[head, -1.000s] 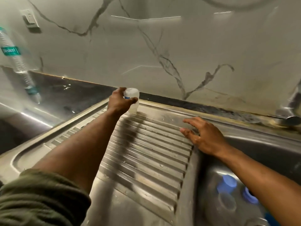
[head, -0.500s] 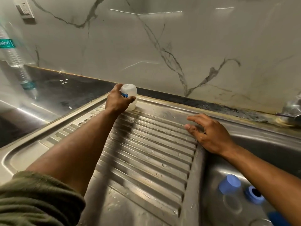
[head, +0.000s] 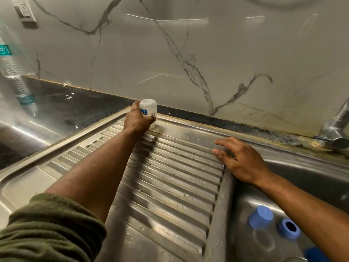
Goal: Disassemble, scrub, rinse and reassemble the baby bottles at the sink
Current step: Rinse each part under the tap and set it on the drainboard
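A small translucent baby bottle (head: 149,109) with blue print stands upside down at the far edge of the steel drainboard (head: 170,176). My left hand (head: 137,121) grips it from the left side. My right hand (head: 239,159) rests with straight fingers on the ridge between drainboard and sink basin (head: 311,178). In the basin lie a blue cap (head: 260,216), a blue collar ring (head: 289,228) and another blue part (head: 315,253) at the bottom edge.
A steel tap (head: 335,129) stands at the right by the marble wall. A clear plastic water bottle (head: 17,80) stands on the dark counter at far left. A wall switch (head: 25,11) sits at upper left.
My left hand has lowered the bottle until it stands on the drainboard's far edge. My right hand has barely moved.
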